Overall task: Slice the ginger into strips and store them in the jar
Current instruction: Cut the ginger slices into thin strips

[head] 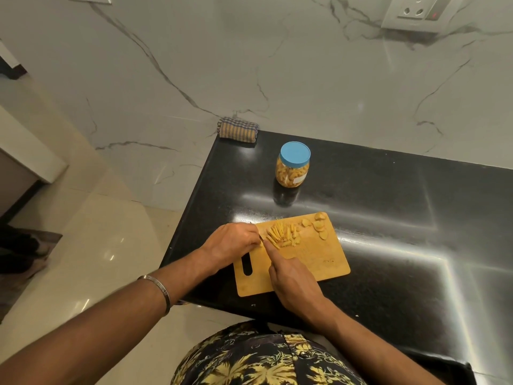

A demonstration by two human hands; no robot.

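A wooden cutting board [319, 262] lies on the black counter [388, 212]. A heap of ginger strips [277, 234] sits at its far left, and round ginger slices [319, 226] lie at its far right corner. My right hand [291, 282] grips a knife [261, 238], index finger stretched along its spine. Only a dark sliver of blade shows beside the strips. My left hand [233, 243] has its fingers curled down at the blade, holding a ginger piece that is mostly hidden. The jar [293, 168], blue lid on, stands beyond the board with yellow pieces inside.
A folded striped cloth [237, 129] lies at the counter's far left corner against the marble wall. The counter's left edge drops to a tiled floor just left of the board. A wall socket [413, 12] is at the upper right.
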